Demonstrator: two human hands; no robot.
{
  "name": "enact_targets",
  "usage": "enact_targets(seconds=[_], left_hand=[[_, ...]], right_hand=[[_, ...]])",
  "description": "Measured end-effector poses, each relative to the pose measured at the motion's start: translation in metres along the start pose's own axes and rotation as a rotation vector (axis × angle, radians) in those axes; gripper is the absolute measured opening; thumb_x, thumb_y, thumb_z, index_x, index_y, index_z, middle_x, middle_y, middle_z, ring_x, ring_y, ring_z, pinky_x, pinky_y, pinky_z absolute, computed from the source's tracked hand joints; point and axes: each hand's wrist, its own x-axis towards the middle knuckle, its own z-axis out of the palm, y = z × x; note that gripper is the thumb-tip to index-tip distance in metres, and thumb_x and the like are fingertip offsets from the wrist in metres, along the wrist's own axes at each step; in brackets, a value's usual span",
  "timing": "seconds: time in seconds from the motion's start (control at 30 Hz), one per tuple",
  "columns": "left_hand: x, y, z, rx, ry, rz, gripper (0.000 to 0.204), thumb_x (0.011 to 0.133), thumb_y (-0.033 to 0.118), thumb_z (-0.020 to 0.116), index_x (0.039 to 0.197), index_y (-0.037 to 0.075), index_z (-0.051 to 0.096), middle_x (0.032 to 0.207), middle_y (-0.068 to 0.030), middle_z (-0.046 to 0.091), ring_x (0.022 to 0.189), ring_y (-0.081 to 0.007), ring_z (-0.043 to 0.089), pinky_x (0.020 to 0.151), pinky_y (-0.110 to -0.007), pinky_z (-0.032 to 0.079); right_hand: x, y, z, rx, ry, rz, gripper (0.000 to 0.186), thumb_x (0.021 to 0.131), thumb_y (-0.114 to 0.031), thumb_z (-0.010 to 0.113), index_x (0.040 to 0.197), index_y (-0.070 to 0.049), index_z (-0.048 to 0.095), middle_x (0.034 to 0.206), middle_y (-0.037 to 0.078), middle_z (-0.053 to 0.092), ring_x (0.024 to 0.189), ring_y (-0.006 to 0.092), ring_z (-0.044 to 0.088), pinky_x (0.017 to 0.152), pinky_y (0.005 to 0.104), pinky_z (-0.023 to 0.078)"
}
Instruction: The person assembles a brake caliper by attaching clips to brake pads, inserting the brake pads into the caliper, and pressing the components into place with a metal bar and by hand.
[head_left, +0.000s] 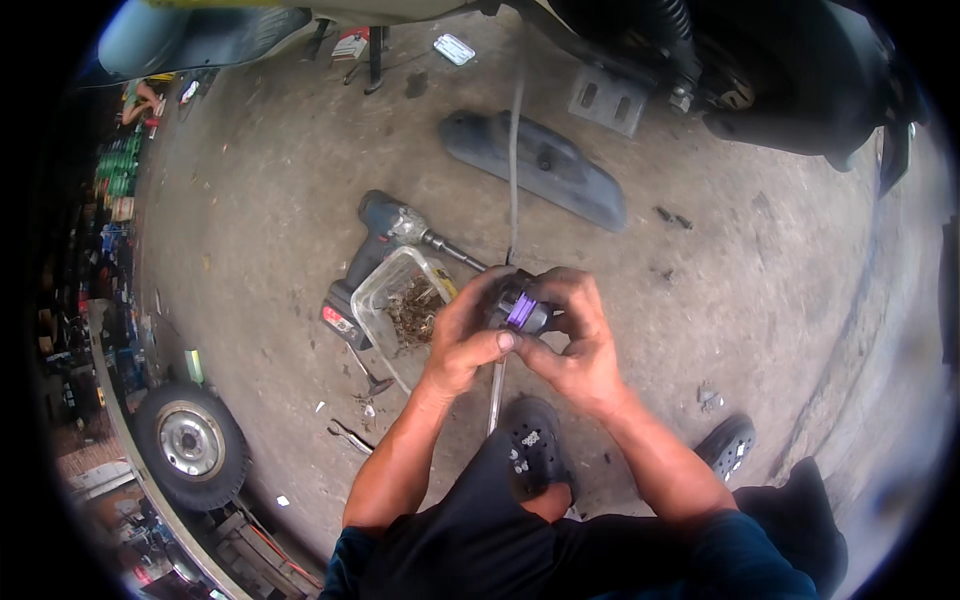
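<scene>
The left hand (466, 335) and right hand (582, 350) are clamped around opposite sides of a dark purple-banded part (522, 312), held above the floor (690, 300), probably to steady it, while the power driver (383, 222) lies handily beside the clear tub (372, 303).

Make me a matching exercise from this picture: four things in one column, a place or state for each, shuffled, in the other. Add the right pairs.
Column one
1. Purple-banded dark part
2. Cordless driver
3. Clear plastic tub
4. Wheel

Column two
A. At the picture's lower left
B. Holding small brownish pieces
C. Between the left hand and right hand
D. Fitted with a long metal shaft

Right pairs: 1-C, 2-D, 3-B, 4-A
</scene>
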Motion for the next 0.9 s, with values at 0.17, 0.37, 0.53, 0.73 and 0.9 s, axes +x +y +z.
enact_targets(seconds=[0.17, 0.37, 0.53, 0.73, 0.9], left_hand=[[-0.002, 0.000, 0.003, 0.028, -0.077, -0.038, 0.080, 0.064, 0.025, 0.073, 0.133, -0.003, 0.044, 0.123, -0.0160, 0.054, 0.115, -0.0253, 0.053, 0.101, -0.037, 0.040], [-0.005, 0.001, 0.003, 0.098, -0.077, -0.017, 0.085, 0.062, 0.025, 0.074, 0.136, 0.000, 0.040, 0.126, -0.0147, 0.052, 0.117, -0.0256, 0.051, 0.102, -0.037, 0.039], [-0.003, 0.003, 0.000, 0.124, -0.090, -0.028, 0.084, 0.063, 0.024, 0.073, 0.137, 0.000, 0.039, 0.126, -0.0151, 0.051, 0.119, -0.0263, 0.050, 0.104, -0.037, 0.037], [0.001, 0.001, -0.002, 0.134, -0.109, -0.018, 0.081, 0.065, 0.021, 0.071, 0.137, 0.000, 0.038, 0.127, -0.0143, 0.050, 0.118, -0.0243, 0.050, 0.103, -0.036, 0.038], [0.002, 0.005, 0.007, 0.115, -0.102, -0.049, 0.077, 0.067, 0.018, 0.069, 0.135, -0.001, 0.038, 0.126, -0.0138, 0.050, 0.116, -0.0227, 0.051, 0.101, -0.035, 0.039]], right_hand=[[0.002, -0.003, -0.002, 0.442, 0.184, 0.480, 0.052, 0.085, -0.027, 0.063, 0.125, 0.002, 0.050, 0.117, 0.015, 0.056, 0.108, 0.0243, 0.054, 0.094, 0.0368, 0.041], [0.012, -0.010, -0.014, 0.487, -0.039, 0.646, 0.053, 0.082, -0.025, 0.062, 0.126, 0.004, 0.052, 0.110, 0.017, 0.062, 0.102, 0.0251, 0.058, 0.090, 0.0372, 0.045], [0.019, -0.017, -0.021, 0.372, -0.101, 0.659, 0.053, 0.080, -0.021, 0.060, 0.125, 0.006, 0.054, 0.112, 0.018, 0.062, 0.101, 0.0248, 0.059, 0.088, 0.0348, 0.047], [0.023, -0.017, -0.016, 0.231, -0.062, 0.588, 0.053, 0.078, -0.015, 0.061, 0.125, 0.008, 0.053, 0.108, 0.016, 0.064, 0.097, 0.0207, 0.060, 0.085, 0.0312, 0.047], [0.022, -0.012, -0.014, 0.280, -0.004, 0.571, 0.052, 0.077, -0.013, 0.060, 0.123, 0.008, 0.055, 0.105, 0.015, 0.064, 0.094, 0.0184, 0.060, 0.084, 0.0299, 0.047]])
